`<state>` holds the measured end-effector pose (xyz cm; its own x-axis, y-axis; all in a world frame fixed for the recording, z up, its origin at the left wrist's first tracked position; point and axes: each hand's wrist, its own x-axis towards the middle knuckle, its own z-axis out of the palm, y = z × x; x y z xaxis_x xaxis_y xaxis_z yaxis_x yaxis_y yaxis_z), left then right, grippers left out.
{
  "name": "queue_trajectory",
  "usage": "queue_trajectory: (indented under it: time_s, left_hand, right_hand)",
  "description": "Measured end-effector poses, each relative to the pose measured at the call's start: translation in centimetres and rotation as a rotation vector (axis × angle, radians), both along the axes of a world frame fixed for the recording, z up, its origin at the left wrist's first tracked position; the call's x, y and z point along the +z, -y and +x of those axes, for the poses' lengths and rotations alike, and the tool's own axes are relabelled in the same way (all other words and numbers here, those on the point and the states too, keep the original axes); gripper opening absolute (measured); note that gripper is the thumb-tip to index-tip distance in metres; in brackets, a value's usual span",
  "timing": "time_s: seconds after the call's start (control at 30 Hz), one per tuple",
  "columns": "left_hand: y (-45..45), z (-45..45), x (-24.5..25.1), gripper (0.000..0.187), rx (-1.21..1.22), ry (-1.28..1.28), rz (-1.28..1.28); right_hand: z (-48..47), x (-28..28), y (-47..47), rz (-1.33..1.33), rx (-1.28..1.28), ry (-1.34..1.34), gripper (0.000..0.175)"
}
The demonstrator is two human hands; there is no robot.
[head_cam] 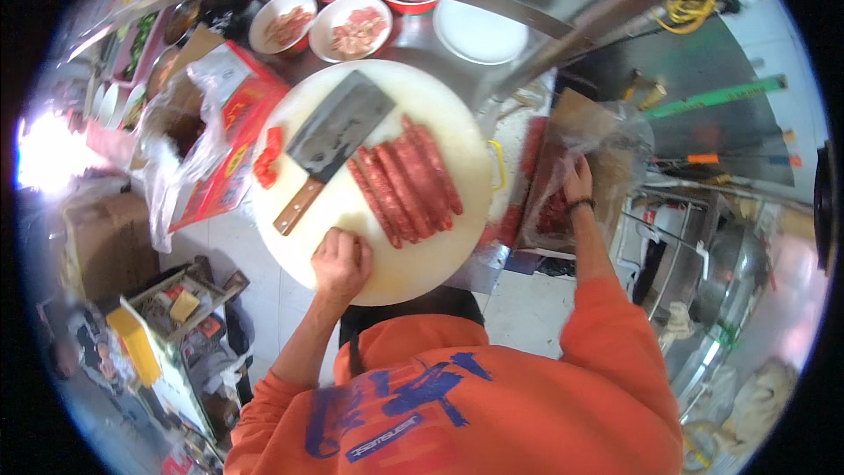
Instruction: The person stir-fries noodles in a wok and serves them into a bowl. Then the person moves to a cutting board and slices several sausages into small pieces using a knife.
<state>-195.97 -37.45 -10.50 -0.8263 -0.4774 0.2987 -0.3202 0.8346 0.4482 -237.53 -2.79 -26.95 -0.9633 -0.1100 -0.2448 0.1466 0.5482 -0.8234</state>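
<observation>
A round white cutting board (409,284) lies before me. My left hand (341,264) rests curled into a fist at its near left edge, with nothing visible in it. Several long red sausages (405,185) lie side by side on the board, right of a cleaver (339,125) with a wooden handle (298,206). Small red pieces (268,161) sit at the board's left rim. My right hand (578,181) reaches into a cardboard box (603,178) with a clear plastic liner (544,194). Red meat shows inside the box; my fingertips are partly hidden there.
Bowls of sliced meat (356,30) and a white round lid or plate (481,30) stand behind the board. At left is an open red box (231,138) with plastic liner. A metal pole (593,20) slants across the upper right. An open-topped cabinet (178,316) stands lower left.
</observation>
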Motion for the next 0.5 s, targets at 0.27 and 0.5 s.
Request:
queue_trajectory:
  time_s: [0.27,0.5]
  left_hand:
    - [0.8,0.0,0.7,0.016,-0.067,0.038,0.038]
    - [-3.7,-7.0,10.3,0.01,-0.31,-0.041,0.395]
  right_hand:
    - [-1.5,3.7,10.2,0.169,0.416,-0.436,0.051]
    - [6.9,9.5,1.1,0.449,0.365,-0.209,0.043]
